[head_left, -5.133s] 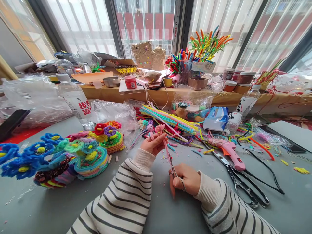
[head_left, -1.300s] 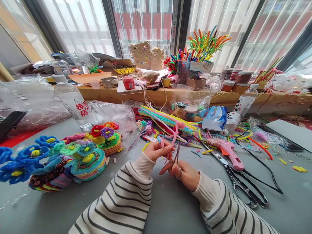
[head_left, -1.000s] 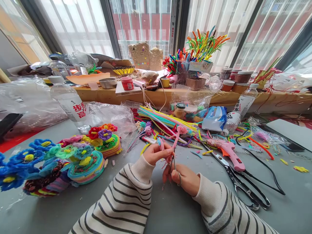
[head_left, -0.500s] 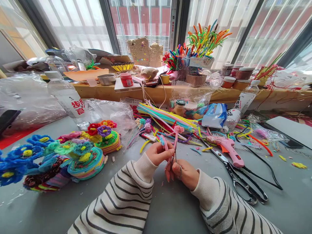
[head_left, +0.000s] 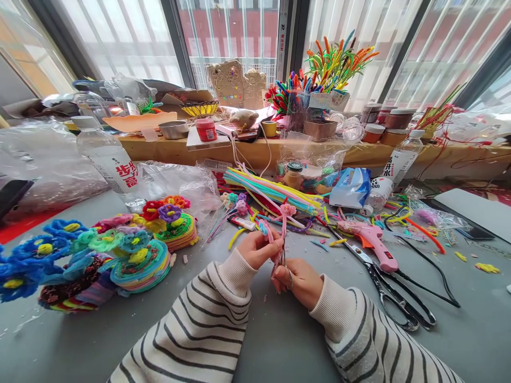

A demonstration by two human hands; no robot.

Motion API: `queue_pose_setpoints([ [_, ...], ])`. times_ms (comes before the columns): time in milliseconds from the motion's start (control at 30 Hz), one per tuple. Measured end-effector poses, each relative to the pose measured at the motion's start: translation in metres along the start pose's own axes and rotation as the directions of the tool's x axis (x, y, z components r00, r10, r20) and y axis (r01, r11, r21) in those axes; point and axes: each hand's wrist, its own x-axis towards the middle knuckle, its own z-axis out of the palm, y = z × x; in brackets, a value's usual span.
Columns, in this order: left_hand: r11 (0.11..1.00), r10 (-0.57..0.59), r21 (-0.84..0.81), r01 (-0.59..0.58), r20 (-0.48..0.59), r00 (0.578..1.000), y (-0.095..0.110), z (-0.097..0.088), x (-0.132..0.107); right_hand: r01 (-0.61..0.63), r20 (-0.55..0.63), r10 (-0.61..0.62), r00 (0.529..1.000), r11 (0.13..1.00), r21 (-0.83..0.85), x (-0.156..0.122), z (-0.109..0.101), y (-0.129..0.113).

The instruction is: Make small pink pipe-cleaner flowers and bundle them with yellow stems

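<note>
My left hand [head_left: 258, 249] is closed in a pinch on a pink pipe-cleaner flower [head_left: 288, 210], whose fuzzy head stands above the fingers. Another pink loop with a light blue bit [head_left: 263, 227] pokes up from the same grip. Small scissors [head_left: 284, 255] are in my right hand [head_left: 301, 282], the thumb through a handle ring. Their thin blades point up against the pink stem, and the fingers hide most of them. Both hands nearly touch above the grey table.
Colourful pipe-cleaner flowers [head_left: 43, 247] in round bases stand at left. Beyond my hands lies a bundle of pipe cleaners [head_left: 271, 189]. To the right are a pink glue gun [head_left: 375, 244] with its cord and large black-handled scissors [head_left: 383, 292]. Water bottles [head_left: 107, 159] stand further back.
Both hands have shifted only slightly, and the pink flower sits a little further left. The scissors stay at the pink stem. The grips look the same.
</note>
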Motion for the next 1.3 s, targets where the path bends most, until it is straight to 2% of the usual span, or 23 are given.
queue_pose_setpoints([
  [267, 0.981, 0.115, 0.159, -0.108, -0.032, 0.993, -0.002, 0.000, -0.001, 0.029, 0.069, -0.033, 0.997, 0.997, 0.067, -0.002, -0.001, -0.010],
  [500, 0.966, 0.150, 0.215, -0.141, -0.026, 0.988, 0.000, -0.001, -0.001, -0.013, 0.077, -0.001, 0.997, 0.983, 0.183, -0.003, -0.001, -0.013],
  [667, 0.959, 0.165, 0.238, -0.154, -0.027, 0.986, -0.002, -0.001, -0.001, -0.016, 0.069, 0.003, 0.998, 0.984, 0.179, -0.002, 0.001, -0.010],
  [933, 0.938, 0.201, 0.305, -0.164, -0.093, 0.975, 0.002, 0.001, -0.002, -0.033, 0.040, 0.027, 0.999, 0.987, 0.159, -0.002, 0.003, -0.002],
  [1133, 0.937, 0.212, 0.305, -0.169, -0.112, 0.971, 0.004, 0.002, -0.002, -0.034, 0.066, 0.022, 0.998, 0.983, 0.182, -0.002, 0.002, 0.000],
  [1300, 0.956, 0.203, 0.229, -0.183, -0.064, 0.977, 0.000, 0.000, -0.001, 0.003, 0.126, -0.037, 0.991, 0.967, 0.256, -0.002, 0.000, -0.006],
])
